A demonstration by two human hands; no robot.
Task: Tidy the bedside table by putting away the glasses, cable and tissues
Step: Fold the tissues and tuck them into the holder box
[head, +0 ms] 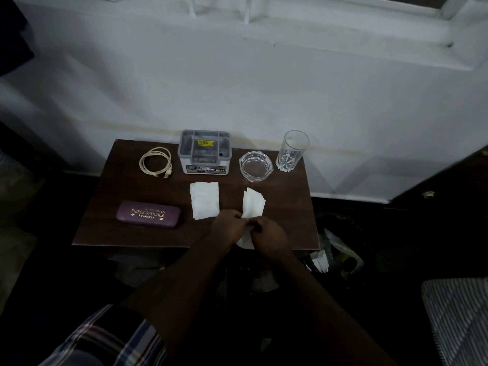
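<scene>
On the dark wooden bedside table [137, 191], a closed purple glasses case [149, 214] lies at the front left. A coiled cream cable [156, 161] rests at the back left. One flat white tissue [205, 199] lies in the middle. A second tissue [253, 204] is to its right, and both my hands hold its near end at the table's front edge. My left hand [229, 225] and my right hand [269, 235] meet there, fingers pinched on the tissue, part of which hangs white below them.
A grey compartmented organiser box [205, 151] stands at the back centre. A glass ashtray [255, 165] and a tall drinking glass [291, 150] are at the back right. A wall runs behind the table. A bag with rubbish [335, 254] sits on the floor at the right.
</scene>
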